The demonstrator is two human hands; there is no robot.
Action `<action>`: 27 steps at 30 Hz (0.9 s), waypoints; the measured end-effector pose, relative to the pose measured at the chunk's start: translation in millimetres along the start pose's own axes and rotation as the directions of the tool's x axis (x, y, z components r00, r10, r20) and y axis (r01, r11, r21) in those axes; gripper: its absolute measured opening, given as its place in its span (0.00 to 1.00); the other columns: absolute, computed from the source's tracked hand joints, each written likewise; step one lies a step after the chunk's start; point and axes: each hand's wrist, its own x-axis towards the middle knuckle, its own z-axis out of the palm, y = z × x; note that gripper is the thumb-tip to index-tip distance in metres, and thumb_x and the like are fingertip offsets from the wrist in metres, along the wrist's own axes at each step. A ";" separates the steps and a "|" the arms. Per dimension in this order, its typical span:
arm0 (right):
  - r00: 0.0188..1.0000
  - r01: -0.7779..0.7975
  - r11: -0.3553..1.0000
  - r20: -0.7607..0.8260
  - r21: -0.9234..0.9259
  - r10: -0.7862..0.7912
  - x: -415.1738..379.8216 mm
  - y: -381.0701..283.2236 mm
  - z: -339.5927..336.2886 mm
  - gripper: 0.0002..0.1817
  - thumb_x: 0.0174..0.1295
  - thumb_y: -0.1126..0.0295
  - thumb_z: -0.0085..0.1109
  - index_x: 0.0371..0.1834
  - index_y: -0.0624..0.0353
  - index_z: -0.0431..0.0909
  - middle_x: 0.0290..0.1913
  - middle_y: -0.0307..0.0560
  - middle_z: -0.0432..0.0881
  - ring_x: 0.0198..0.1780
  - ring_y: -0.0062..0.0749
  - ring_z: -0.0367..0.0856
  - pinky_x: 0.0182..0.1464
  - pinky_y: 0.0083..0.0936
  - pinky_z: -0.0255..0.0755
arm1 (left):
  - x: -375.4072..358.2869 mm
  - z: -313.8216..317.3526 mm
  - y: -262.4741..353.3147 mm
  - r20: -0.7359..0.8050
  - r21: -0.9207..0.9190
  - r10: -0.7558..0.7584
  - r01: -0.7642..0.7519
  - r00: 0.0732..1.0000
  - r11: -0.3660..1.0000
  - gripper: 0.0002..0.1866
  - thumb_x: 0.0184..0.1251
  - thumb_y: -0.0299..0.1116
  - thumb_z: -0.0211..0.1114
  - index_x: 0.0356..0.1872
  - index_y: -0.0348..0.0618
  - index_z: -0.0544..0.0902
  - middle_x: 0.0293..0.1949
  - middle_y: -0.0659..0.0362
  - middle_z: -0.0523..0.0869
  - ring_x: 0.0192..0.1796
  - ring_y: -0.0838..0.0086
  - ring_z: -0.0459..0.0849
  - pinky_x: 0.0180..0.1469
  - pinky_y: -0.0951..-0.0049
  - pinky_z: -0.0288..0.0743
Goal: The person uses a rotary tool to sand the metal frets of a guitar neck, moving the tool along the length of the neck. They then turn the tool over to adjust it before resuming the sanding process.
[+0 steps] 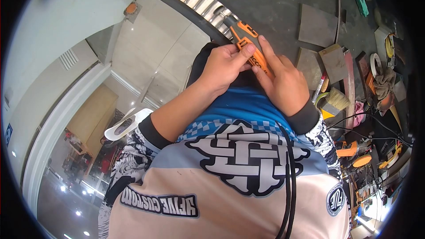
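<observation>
Hands were wrapped around an orange tool point(249, 44), held close above the belly. It was gripped by the left hand point(225, 67) on one side and the right hand point(283, 79) on the other. The tool looked hard, stiff and a bit heavy, so its thick middle was the best place to be held. A brush point(334, 101) lay beside the right wrist.

Orange plastic tool point(249, 44), matt; rough grey concrete floor point(274, 0); bristly brush point(333, 101).

Bright daylight, heavy fisheye edge distortion
</observation>
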 end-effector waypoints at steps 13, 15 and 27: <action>0.999 -0.022 0.999 0.035 0.034 0.021 3.7 3.4 -6.4 0.38 0.70 0.54 0.66 0.84 0.36 0.64 0.38 0.55 0.84 0.34 0.53 0.89 0.37 0.45 0.84 | 2.0 6.4 4.7 -0.025 0.027 -0.009 0.010 1.000 1.000 0.25 0.81 0.46 0.66 0.59 0.29 0.83 0.52 0.52 0.89 0.54 0.71 0.89 0.57 0.70 0.87; 0.999 -0.026 0.999 0.040 0.040 0.024 4.3 3.3 -7.8 0.38 0.70 0.54 0.66 0.84 0.37 0.65 0.39 0.55 0.85 0.34 0.53 0.89 0.37 0.45 0.84 | 0.9 8.9 7.0 -0.034 0.039 -0.010 0.011 0.999 0.999 0.26 0.81 0.47 0.65 0.59 0.27 0.82 0.52 0.50 0.89 0.54 0.68 0.90 0.60 0.68 0.85; 0.999 -0.015 0.997 0.047 0.075 0.012 6.1 8.1 -9.8 0.39 0.70 0.55 0.67 0.84 0.38 0.64 0.41 0.56 0.86 0.35 0.53 0.89 0.37 0.44 0.84 | 0.3 14.7 11.3 -0.051 0.057 -0.018 0.021 0.999 0.998 0.27 0.81 0.48 0.65 0.60 0.28 0.82 0.52 0.49 0.89 0.54 0.67 0.90 0.61 0.66 0.85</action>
